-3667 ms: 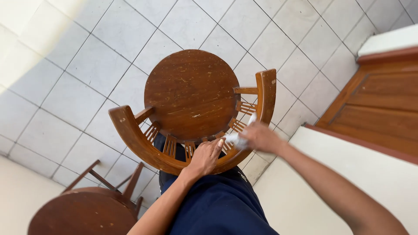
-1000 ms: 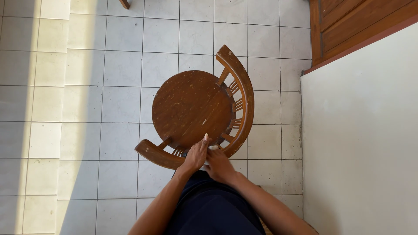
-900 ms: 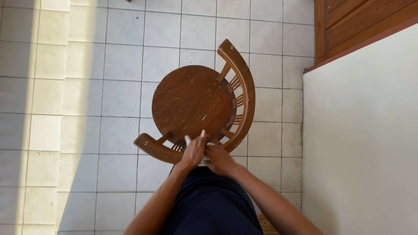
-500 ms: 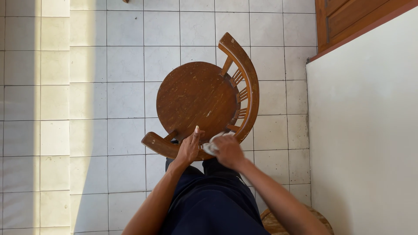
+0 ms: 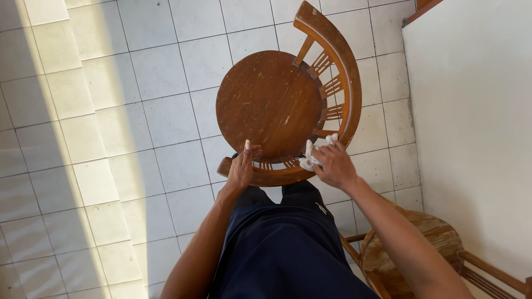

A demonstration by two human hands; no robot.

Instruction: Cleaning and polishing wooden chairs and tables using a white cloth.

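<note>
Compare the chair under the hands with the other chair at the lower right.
The near chair shows whole, its round seat dark and glossy; the second chair is cut off by the frame, its seat paler and duller. The left hand and the right hand, holding a white cloth, rest on the near chair; the second chair is untouched. Both are wooden with round seats.

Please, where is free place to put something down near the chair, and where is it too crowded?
The round brown wooden seat is bare. White floor tiles left of the chair are bare too. It is crowded at the curved backrest rail, where the left hand and the right hand with a white cloth meet.
</note>
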